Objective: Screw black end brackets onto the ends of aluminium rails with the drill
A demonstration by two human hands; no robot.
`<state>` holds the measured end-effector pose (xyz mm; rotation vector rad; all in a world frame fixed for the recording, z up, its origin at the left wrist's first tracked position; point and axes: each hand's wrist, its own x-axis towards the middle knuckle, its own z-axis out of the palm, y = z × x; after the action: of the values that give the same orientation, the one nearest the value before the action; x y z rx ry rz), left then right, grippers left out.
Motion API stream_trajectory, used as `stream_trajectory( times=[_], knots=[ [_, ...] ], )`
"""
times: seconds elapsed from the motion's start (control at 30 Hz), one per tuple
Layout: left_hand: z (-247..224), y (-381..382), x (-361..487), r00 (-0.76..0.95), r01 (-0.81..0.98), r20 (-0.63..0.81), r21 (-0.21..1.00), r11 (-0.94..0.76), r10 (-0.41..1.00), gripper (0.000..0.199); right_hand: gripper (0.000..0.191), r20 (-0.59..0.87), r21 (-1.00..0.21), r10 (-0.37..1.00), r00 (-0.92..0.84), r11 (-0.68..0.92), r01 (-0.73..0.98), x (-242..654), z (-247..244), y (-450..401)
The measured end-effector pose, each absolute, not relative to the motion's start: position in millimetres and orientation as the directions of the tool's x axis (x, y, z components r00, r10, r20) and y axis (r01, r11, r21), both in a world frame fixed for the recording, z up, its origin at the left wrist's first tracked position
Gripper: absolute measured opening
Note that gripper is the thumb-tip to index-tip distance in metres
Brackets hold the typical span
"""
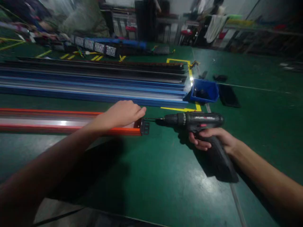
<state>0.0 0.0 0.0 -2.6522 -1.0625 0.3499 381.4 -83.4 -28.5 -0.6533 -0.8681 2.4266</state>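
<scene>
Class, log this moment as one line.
left hand: over orange channel | right hand: holding drill | bit: pointing at black end cap

One drill [204, 120], one orange rail [49, 122] and two bare hands [124, 112] appear in front of one blue bin [206, 84].

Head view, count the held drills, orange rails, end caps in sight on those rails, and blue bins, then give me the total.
Drill, in the right hand: 1
Orange rail, under the left hand: 1
End cap: 1
Blue bin: 1
Total: 4
</scene>
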Motion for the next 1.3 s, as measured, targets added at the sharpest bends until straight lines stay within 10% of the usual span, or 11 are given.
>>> stream_trajectory(
  times=[1.3],
  knots=[
    [9.1, -2.9, 4.9, 0.68, 0.644, -0.165, -0.33, -0.69, 0.714, 0.046, 0.024, -0.322, -0.658, 0.585, -0.745, -0.704, -0.268, 379.4, -25.5, -83.4]
  ],
)
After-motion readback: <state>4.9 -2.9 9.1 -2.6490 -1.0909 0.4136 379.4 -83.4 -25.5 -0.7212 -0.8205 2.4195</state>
